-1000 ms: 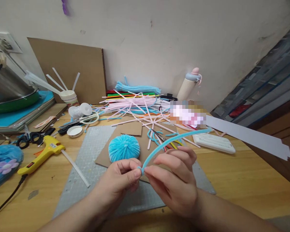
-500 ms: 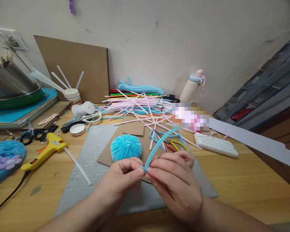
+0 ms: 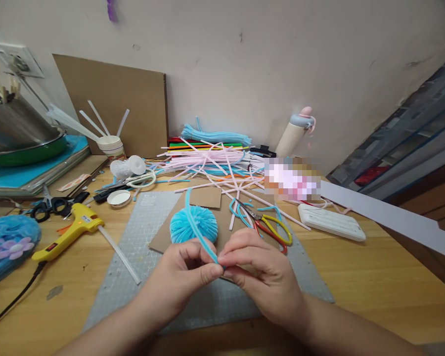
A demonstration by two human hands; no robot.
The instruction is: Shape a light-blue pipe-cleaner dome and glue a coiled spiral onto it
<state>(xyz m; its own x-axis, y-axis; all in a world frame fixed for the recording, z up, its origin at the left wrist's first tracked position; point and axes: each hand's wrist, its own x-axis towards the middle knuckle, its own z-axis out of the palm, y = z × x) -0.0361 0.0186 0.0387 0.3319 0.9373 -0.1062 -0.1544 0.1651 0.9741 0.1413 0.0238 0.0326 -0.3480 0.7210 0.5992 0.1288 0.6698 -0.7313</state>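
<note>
A blue pipe cleaner [image 3: 195, 228] is pinched between both hands, its free end curving up and to the left. My left hand [image 3: 187, 272] grips it near the lower end with thumb and forefinger. My right hand [image 3: 261, 272] closes on the same spot, its fingertips touching the left ones and hiding the pipe cleaner's end. Just behind the hands, a round blue fuzzy pompom [image 3: 207, 222] rests on a piece of brown cardboard [image 3: 163, 237]. Pliers [image 3: 274, 227] with red and yellow handles lie right of it, beside a loop of blue pipe cleaner.
A grey cutting mat [image 3: 114, 301] lies under the cardboard. Left are a yellow glue gun [image 3: 70, 235], black scissors [image 3: 50, 207] and a paper cup [image 3: 111, 147]. Pink pipe cleaners [image 3: 196, 159] pile up at the back. A bottle [image 3: 292, 133] and white box-like object [image 3: 332, 222] stand right.
The free end of the pipe cleaner has swung from the upper right over to the upper left, now in front of the pompom. My right hand has turned slightly, uncovering the pliers' handles.
</note>
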